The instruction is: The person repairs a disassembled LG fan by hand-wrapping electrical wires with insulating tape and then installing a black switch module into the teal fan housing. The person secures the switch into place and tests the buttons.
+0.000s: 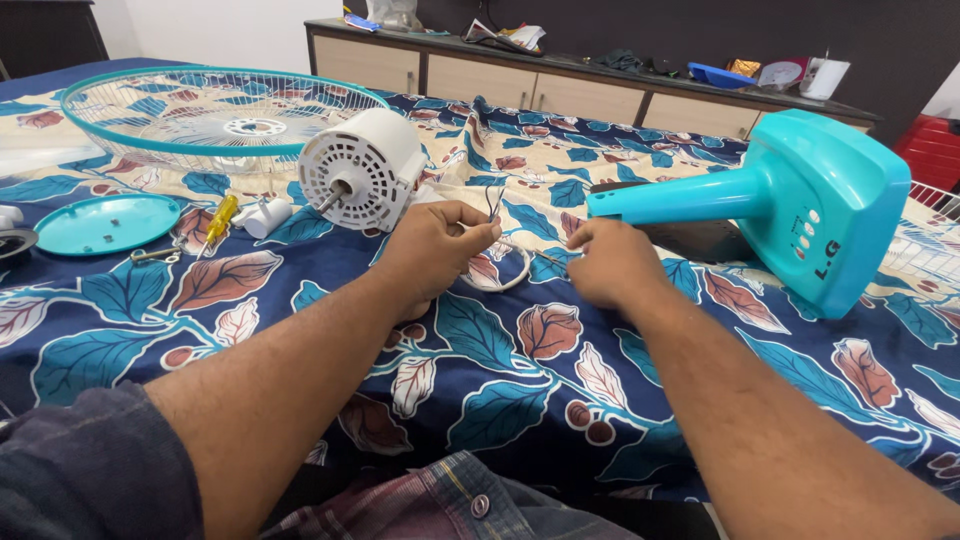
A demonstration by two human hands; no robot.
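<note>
a: nearest the camera, plaid cloth at the bottom edge, then two bare forearms over the leaf-print sheet.

b: hands?

a: left hand curled nearly closed, thumb and forefinger pinching thin dark wires that stick up above the fingers. right hand is fisted, seems to grip the other end of the wire; a thin bit pokes out toward the left hand.

b: where do the wires sit?

a: between the hands, mid-sheet, just in front of the white motor. a white cord loops below them.

b: handling?

a: probably light, limp, thin and springy; bare ends likely fray. best pinched close to the tips, on the insulation. motor looks heavy and rigid; take it by the housing, not the shaft.

b: unclear bits?

a: the right hand's hold is hidden by the knuckles. how many wires, can't tell. where the cord runs is covered by the hands. teal stand lies on its side, grille behind; a second grille is cut off at the right edge. screwdriver beside the teal cap.
</note>
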